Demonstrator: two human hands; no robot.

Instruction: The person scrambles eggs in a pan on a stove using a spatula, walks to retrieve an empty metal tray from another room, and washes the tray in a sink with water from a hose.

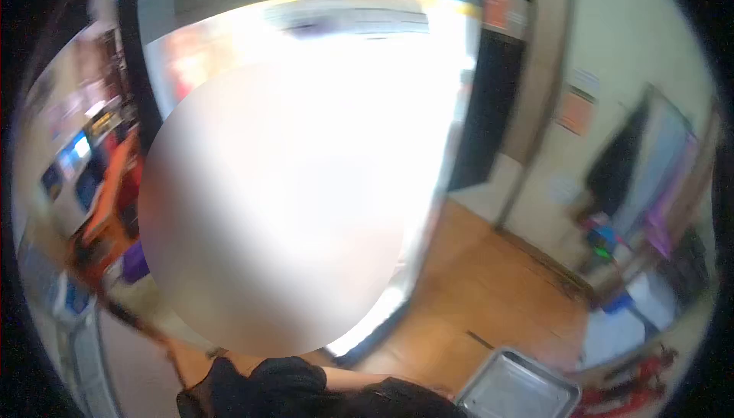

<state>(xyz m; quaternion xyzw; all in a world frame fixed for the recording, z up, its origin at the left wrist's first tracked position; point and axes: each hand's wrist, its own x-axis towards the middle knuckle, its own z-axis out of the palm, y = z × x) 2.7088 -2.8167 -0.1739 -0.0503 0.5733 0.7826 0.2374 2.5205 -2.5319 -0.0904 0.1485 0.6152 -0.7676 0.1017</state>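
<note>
A shallow rectangular metal tray point(524, 387) with a raised rim is at the bottom right, partly cut off by the lower edge. Black clothing point(287, 383) fills the bottom middle. Between its folds a bare forearm point(355, 379) runs rightward, towards the tray's left side. A small blurred bit of skin shows close to the tray's left corner, too unclear to tell whether fingers grip the rim. My left hand's fingers cannot be made out. My right hand is not in view.
A tall, brightly lit cabinet with a dark frame point(459, 104) stands ahead, largely covered by a blurred oval. Right of it are an orange-brown floor point(489, 280), a dark doorway point(493, 104) and hanging cloths point(657, 165). An orange object point(111, 188) stands at the left.
</note>
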